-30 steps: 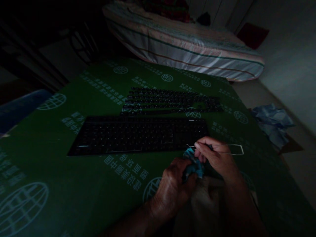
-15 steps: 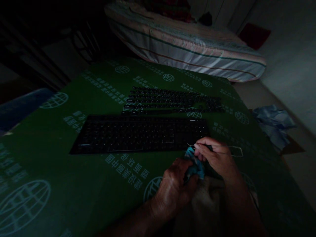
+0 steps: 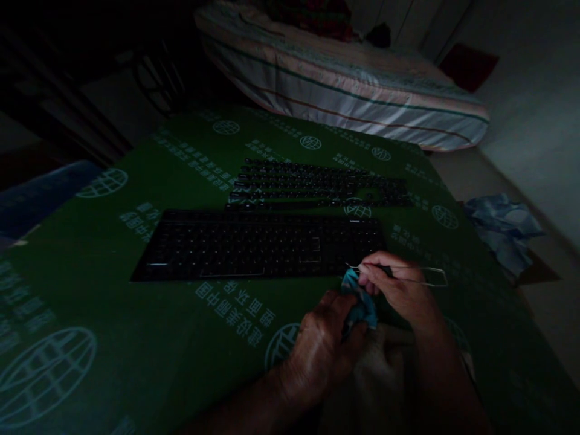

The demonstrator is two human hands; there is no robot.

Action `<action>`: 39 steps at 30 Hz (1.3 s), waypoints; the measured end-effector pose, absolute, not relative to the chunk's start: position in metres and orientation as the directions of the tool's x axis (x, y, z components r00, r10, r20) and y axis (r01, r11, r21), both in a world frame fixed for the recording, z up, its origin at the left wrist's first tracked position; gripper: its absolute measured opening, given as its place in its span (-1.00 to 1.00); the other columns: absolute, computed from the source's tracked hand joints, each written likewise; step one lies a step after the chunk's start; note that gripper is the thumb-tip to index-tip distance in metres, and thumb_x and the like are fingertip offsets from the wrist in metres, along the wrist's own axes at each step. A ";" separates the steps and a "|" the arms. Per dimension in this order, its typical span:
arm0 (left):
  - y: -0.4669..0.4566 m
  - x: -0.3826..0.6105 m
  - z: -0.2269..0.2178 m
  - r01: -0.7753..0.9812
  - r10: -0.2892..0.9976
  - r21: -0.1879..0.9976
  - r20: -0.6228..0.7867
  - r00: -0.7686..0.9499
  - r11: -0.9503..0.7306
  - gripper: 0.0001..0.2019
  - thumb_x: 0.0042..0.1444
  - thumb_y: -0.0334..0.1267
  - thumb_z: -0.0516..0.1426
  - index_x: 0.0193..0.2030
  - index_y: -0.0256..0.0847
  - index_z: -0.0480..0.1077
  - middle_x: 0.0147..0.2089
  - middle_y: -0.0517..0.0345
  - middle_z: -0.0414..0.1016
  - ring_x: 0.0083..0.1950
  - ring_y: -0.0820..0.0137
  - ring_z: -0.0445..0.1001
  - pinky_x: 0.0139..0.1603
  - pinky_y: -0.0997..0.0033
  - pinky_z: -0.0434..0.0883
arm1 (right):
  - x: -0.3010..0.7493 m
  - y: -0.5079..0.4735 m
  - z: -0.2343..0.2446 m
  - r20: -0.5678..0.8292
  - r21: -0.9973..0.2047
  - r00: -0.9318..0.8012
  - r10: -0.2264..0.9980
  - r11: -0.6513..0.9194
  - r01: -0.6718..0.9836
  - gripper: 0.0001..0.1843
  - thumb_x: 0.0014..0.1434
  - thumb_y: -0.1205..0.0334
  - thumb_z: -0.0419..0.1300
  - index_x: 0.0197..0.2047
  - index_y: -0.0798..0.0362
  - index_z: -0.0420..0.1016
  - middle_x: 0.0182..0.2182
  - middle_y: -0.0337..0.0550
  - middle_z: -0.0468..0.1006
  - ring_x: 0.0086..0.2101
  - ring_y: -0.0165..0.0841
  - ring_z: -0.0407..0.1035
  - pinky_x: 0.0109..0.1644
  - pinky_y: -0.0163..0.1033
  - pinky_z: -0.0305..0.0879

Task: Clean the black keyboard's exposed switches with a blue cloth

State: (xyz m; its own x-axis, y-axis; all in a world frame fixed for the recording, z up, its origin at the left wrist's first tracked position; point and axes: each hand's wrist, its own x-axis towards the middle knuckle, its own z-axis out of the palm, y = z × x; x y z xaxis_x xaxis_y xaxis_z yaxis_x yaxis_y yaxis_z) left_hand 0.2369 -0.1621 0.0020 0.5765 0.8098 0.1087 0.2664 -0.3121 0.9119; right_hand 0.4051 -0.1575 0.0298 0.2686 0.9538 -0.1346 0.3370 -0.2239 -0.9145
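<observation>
The scene is very dark. My left hand (image 3: 321, 347) is closed on a small blue cloth (image 3: 360, 305) near the table's front edge. My right hand (image 3: 399, 287) pinches a thin wire keycap puller (image 3: 426, 276) whose loop sticks out to the right; its tip meets the blue cloth. Just beyond both hands lies a black keyboard base (image 3: 254, 244) on the green printed table cover (image 3: 136, 302). Behind it, rows of loose black keycaps (image 3: 312, 184) are laid out.
A bed with a striped sheet (image 3: 344, 90) stands beyond the table. A crumpled blue fabric (image 3: 501, 226) lies on the floor at the right. A blue object (image 3: 40, 193) sits at the left edge. A dark chair frame (image 3: 154, 78) stands at the back left.
Hardly anything has changed: both hands stay together at the cloth and shift only slightly. The view has drifted a little.
</observation>
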 end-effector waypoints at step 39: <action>-0.159 0.236 0.002 0.329 0.812 0.876 0.111 0.572 -0.352 -0.76 0.06 -0.35 0.11 -0.09 -0.20 0.35 -0.18 0.07 0.45 -0.21 0.35 0.45 -0.20 0.39 0.43 | 0.402 -0.154 0.031 -0.143 -0.921 0.226 0.964 -0.213 0.325 -0.79 0.08 0.08 0.19 -0.44 0.05 0.45 -0.58 -0.26 0.46 -0.56 -0.46 0.31 -0.48 -0.34 0.27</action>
State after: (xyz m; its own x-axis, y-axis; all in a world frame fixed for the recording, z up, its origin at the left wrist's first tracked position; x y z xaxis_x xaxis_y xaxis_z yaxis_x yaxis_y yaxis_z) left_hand 0.2357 -0.1593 0.0022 0.5724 0.8124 0.1111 0.3291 -0.3517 0.8763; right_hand 0.4022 -0.1540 0.0313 0.2257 0.9636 -0.1433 0.3250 -0.2131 -0.9214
